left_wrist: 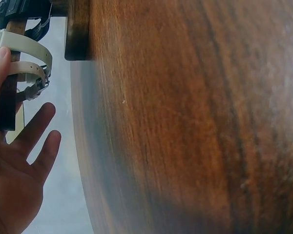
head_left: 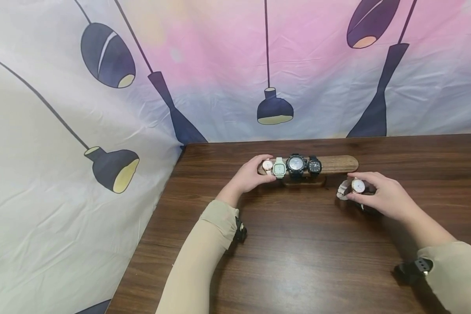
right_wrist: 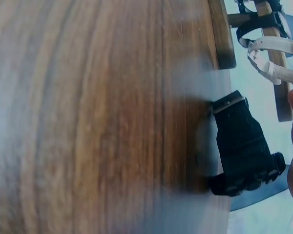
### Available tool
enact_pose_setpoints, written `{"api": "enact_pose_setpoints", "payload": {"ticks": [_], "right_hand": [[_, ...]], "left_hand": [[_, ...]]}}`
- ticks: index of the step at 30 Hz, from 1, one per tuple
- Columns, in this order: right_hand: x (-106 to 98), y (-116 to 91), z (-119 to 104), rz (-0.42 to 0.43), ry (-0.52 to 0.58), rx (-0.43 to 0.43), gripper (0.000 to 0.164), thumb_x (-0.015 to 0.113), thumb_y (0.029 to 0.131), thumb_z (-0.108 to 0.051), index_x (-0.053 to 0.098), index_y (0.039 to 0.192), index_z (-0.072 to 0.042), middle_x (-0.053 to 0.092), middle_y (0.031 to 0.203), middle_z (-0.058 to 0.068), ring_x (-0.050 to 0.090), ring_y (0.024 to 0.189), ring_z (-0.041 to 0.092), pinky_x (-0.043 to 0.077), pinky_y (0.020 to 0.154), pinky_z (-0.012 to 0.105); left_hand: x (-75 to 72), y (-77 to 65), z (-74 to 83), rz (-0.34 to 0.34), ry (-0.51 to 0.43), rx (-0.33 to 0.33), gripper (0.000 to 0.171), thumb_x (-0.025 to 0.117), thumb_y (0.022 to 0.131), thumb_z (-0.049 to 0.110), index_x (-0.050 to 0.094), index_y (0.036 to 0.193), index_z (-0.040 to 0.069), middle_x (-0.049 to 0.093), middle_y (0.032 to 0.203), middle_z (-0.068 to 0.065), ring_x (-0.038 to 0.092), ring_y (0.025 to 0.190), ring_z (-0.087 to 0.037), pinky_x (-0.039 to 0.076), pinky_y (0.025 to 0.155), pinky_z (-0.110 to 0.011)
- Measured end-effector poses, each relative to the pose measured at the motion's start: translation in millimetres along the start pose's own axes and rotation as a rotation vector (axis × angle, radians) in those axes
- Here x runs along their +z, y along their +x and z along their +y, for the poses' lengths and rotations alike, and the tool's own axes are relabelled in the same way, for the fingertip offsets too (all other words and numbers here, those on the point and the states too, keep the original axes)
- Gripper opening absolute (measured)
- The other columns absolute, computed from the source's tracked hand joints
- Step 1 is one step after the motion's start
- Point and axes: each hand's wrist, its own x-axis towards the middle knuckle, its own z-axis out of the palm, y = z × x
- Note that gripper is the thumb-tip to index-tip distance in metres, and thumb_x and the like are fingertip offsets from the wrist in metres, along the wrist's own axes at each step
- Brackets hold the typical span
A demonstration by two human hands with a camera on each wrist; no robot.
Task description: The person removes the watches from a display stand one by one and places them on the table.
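Note:
A wooden watch stand [head_left: 339, 164] carries several wristwatches toward its left end. On it sit a small watch with a pale strap [head_left: 267, 165], a mint-green square watch [head_left: 279, 168], a large black watch [head_left: 296, 163] and a smaller black watch [head_left: 314, 165]. My left hand [head_left: 253, 173] grips the stand's left end, thumb near the mint strap and a finger on the far side. To the right of the stand, my right hand [head_left: 388, 196] pinches a white-strapped watch [head_left: 358, 186] with a round white dial, its strap looped and held off the table.
Below my right hand a black-strapped watch [right_wrist: 244, 146] stands on the brown wooden table [head_left: 290, 261], partly hidden in the head view. A printed cloth [head_left: 227, 104] with lamp pictures hangs behind the table and along its left side.

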Motion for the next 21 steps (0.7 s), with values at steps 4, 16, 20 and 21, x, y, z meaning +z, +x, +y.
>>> {"api": "enact_pose_setpoints", "payload": {"ticks": [4,16,20,21], "right_hand": [[5,1,-3,-0.002,-0.006,-0.018,0.054,0.078,0.076,-0.033,0.062,0.121,-0.008,0.062,0.109,0.012,0.053,0.087,0.021,0.040,0.072,0.042],[15,3,-11,-0.009,-0.021,-0.042,0.047,0.079,0.075,-0.033,0.064,0.115,-0.015,0.064,0.084,-0.003,0.055,0.071,0.013,0.042,0.062,0.033],[20,4,-13,-0.020,-0.003,-0.070,0.046,0.079,0.075,-0.032,0.064,0.115,-0.014,0.067,0.099,0.005,0.060,0.087,0.023,0.044,0.072,0.042],[22,4,-14,-0.024,0.003,-0.080,0.046,0.080,0.074,-0.031,0.064,0.114,-0.013,0.066,0.102,0.006,0.059,0.091,0.023,0.044,0.074,0.043]], "left_hand": [[-0.2,-0.1,-0.3,0.001,-0.002,0.002,0.067,0.073,0.081,0.036,0.044,0.139,0.021,0.045,0.137,-0.001,0.049,0.113,-0.014,0.041,0.093,-0.033],[-1.2,0.3,0.3,-0.005,0.012,0.005,0.067,0.072,0.082,0.038,0.043,0.140,0.021,0.044,0.138,0.000,0.048,0.115,-0.014,0.040,0.093,-0.033],[-1.2,-0.1,0.7,-0.005,0.011,0.005,0.067,0.073,0.081,0.037,0.043,0.140,0.021,0.044,0.138,-0.001,0.048,0.115,-0.014,0.040,0.094,-0.033],[-1.2,-0.3,0.7,-0.005,0.012,0.005,0.067,0.073,0.081,0.037,0.043,0.140,0.021,0.044,0.138,-0.001,0.049,0.114,-0.014,0.040,0.093,-0.033]]}}
